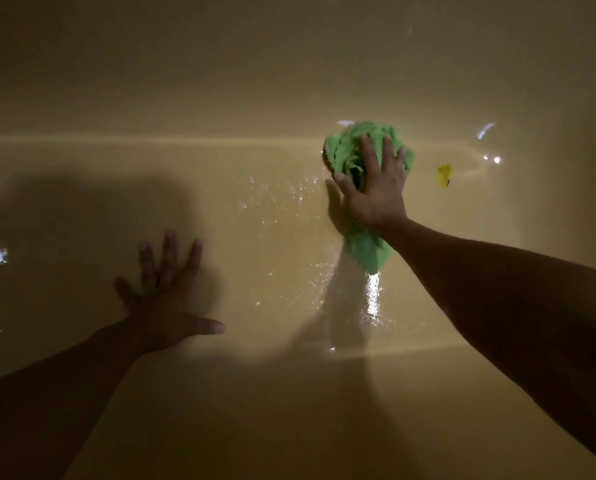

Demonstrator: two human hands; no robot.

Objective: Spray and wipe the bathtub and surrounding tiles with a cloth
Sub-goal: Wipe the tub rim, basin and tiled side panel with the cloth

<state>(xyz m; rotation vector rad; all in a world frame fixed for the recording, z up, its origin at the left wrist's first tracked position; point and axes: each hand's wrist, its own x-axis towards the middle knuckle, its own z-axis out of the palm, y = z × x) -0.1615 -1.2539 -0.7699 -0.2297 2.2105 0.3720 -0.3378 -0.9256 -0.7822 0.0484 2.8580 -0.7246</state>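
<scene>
On the left of the tub [255, 410], in shadow, the left hand [166, 299] lies palm down with fingers and thumb spread wide; whether it touches the floor of the tub is unclear. Droplets [282, 216] glisten on the floor between the hands. Toward the far right edge, the right hand [376, 192] presses the bunched green cloth [345, 157] flat, fingers straight and slightly spread. Just right of it lies a small yellow scrap [444, 174].
</scene>
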